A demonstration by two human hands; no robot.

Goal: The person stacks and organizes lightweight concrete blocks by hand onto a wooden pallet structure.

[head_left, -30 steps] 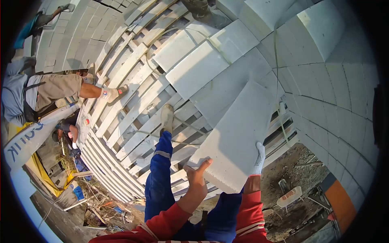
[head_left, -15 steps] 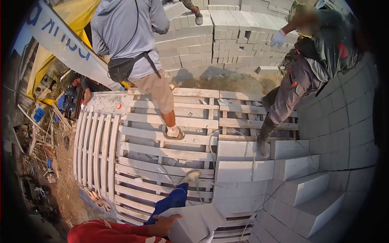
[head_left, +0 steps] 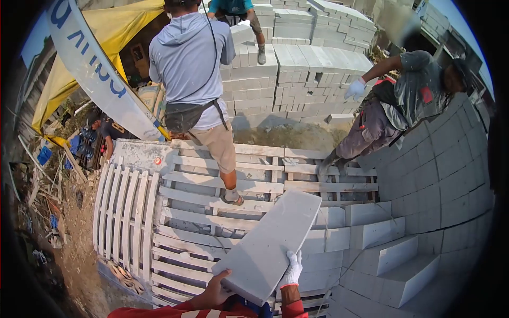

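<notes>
A long pale grey concrete block (head_left: 270, 244) is held in front of me, slanting up and to the right over the pallets. My bare left hand (head_left: 214, 292) grips its near left corner, thumb on top. My right hand (head_left: 291, 271), in a white knitted glove, holds the lower right edge with its fingers along the side. Part of each hand's grip is hidden beneath or behind the block. Below it are the slats of wooden pallets (head_left: 207, 214).
Stepped concrete blocks (head_left: 379, 230) and a tall block wall (head_left: 424, 164) stand on the right. A person in a grey hoodie (head_left: 193, 63) stands ahead on the pallets; another (head_left: 413, 90) leans by the wall. Someone (head_left: 233, 8) handles a block at the far stack (head_left: 313, 63).
The block has risen from the bottom edge and moved forward, and my gloved right hand has come into view on it. The person on the right has shifted back from the stepped blocks.
</notes>
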